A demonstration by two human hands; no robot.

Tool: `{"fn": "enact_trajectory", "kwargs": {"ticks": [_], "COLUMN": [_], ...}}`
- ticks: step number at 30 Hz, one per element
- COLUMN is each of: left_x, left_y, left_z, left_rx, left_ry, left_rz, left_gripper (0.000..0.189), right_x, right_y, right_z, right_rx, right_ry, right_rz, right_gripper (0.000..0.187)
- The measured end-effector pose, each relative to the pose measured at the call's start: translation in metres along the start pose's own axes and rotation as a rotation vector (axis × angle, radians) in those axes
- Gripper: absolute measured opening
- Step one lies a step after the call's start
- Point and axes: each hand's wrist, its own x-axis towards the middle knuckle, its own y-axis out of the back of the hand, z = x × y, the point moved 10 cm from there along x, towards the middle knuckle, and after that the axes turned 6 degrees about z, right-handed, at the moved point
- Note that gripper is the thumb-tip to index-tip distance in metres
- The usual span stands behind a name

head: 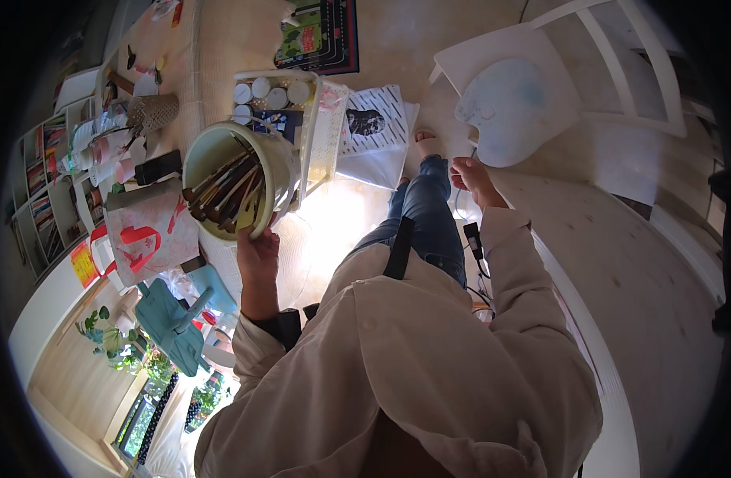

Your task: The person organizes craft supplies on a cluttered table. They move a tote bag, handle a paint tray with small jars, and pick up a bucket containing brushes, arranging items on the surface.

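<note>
My left hand (259,251) grips the rim of a pale plastic bucket (285,167), thumb at the edge. The bucket tilts so that its mouth faces me. Inside lies a bundle of paintbrushes (231,185), many with wooden handles. My right hand (472,179) hangs beside my leg, its fingers loosely bent, and I see nothing in it. A thin blue cable (458,200) passes close to it. Past that hand, a white painter's palette (509,113) with a thumb hole rests on the seat of a white chair (461,54).
Behind the bucket, a white cart (311,137) holds several lidded jars (276,97). Printed paper (374,128) lies beside it. A stained bag (153,239) with red handles and a woven pot (153,113) stand at left. A blue-green caddy (171,325) is nearer me. A black cable connector (474,240) hangs by my right arm.
</note>
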Motion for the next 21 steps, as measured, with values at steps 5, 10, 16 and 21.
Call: {"fn": "enact_trajectory", "kwargs": {"ticks": [5, 10, 16, 21], "left_x": [-0.001, 0.001, -0.004, 0.023], "left_y": [-0.008, 0.011, 0.049, 0.053], "left_z": [-0.025, -0.063, -0.120, -0.184], "left_rx": [0.002, -0.002, 0.399, 0.555], "left_ry": [0.005, 0.008, -0.030, 0.117], "left_rz": [-0.023, 0.023, 0.065, -0.115], "left_gripper": [0.038, 0.034, 0.054, 0.050], "right_x": [0.051, 0.118, 0.252, 0.339], "right_y": [-0.072, -0.163, -0.178, -0.154], "right_z": [-0.007, -0.040, -0.025, 0.023], "right_rx": [-0.199, -0.723, -0.808, -0.784], "right_ry": [0.102, 0.488, 0.449, 0.286], "right_rz": [-0.077, -0.150, 0.032, 0.201], "right_gripper": [0.026, 0.033, 0.036, 0.058]}}
